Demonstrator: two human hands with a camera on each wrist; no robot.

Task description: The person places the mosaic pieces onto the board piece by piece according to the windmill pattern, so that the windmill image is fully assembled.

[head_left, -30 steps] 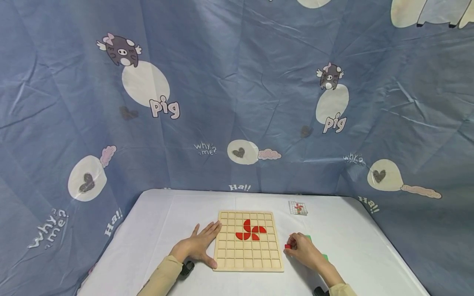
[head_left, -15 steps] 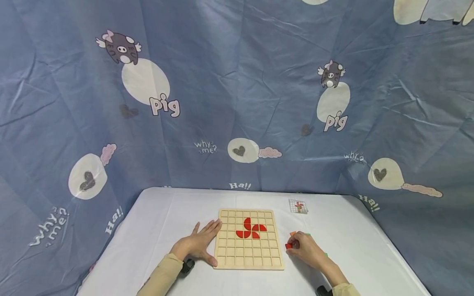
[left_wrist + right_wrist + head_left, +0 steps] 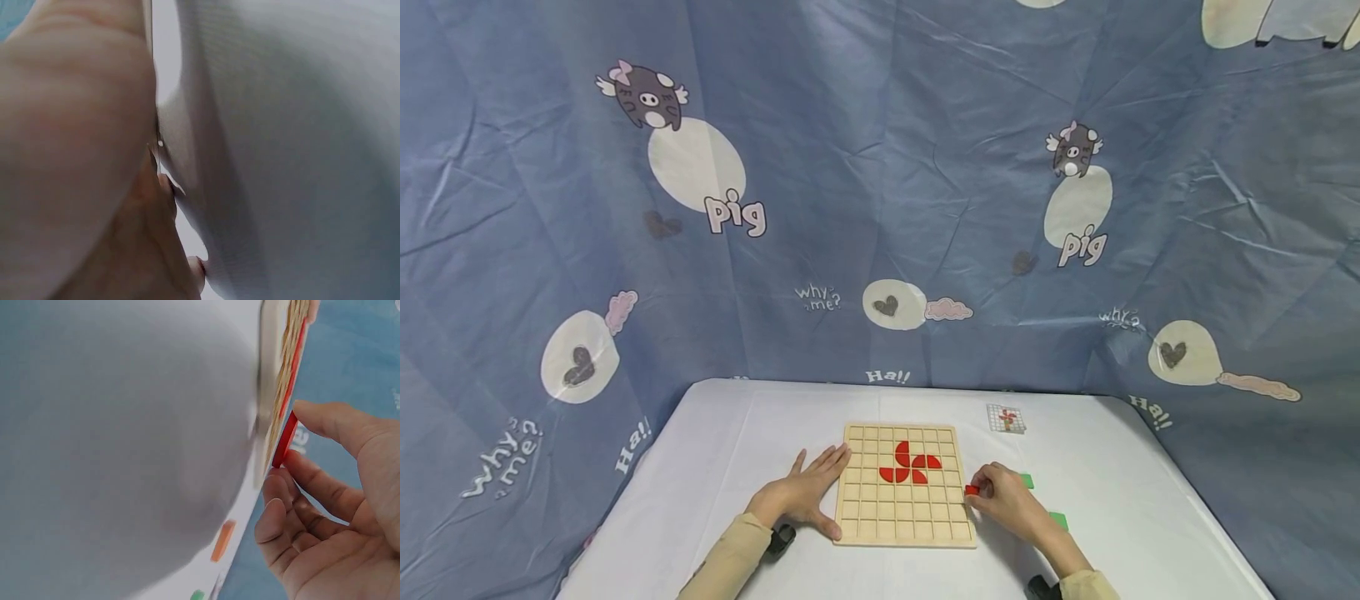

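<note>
A square wooden grid board (image 3: 902,508) lies on the white table, with several red rounded pieces (image 3: 903,454) set in a pinwheel shape in its cells. My left hand (image 3: 801,498) rests at the board's left edge, fingers spread, the thumb near the lower corner. At the right edge my right hand (image 3: 1009,500) pinches a small red piece (image 3: 972,490) between thumb and index finger. In the right wrist view this red piece (image 3: 285,439) stands tilted between the fingertips, with the other fingers curled below it.
Green pieces (image 3: 1058,520) lie beside and partly behind the right hand. The right wrist view shows an orange piece (image 3: 223,540) on the table. A small pattern card (image 3: 1006,419) lies at the back right. A blue printed cloth (image 3: 820,208) hangs behind the table.
My right hand has moved left with the red piece, from beside the board to its right edge. More of the green pieces shows now. My left hand stays in place.
</note>
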